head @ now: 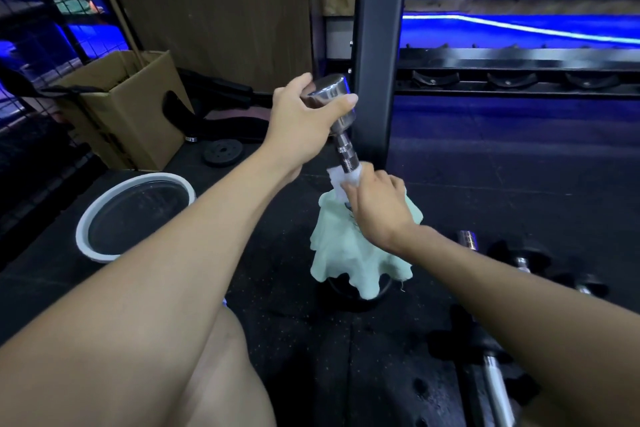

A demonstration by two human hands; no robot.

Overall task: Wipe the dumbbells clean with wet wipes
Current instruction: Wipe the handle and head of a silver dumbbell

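left hand (pixel 299 121) grips top head of chrome dumbbell (pixel 337 114), held tilted mid-scene in front of black rack post (pixel 377 45). right hand (pixel 375 204) pinches white wet wipe (pixel 341 180) round its handle, lower end hidden by green cloth (pixel 346 253) on floor. white basin (pixel 135 215) near left, cardboard box (pixel 128 107) far left, more dumbbells (pixel 519 260) right.

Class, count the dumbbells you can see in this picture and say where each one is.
3: a chrome dumbbell held upright in the hands, two dark ones on the floor at right, one farther and one nearer. More may be hidden.
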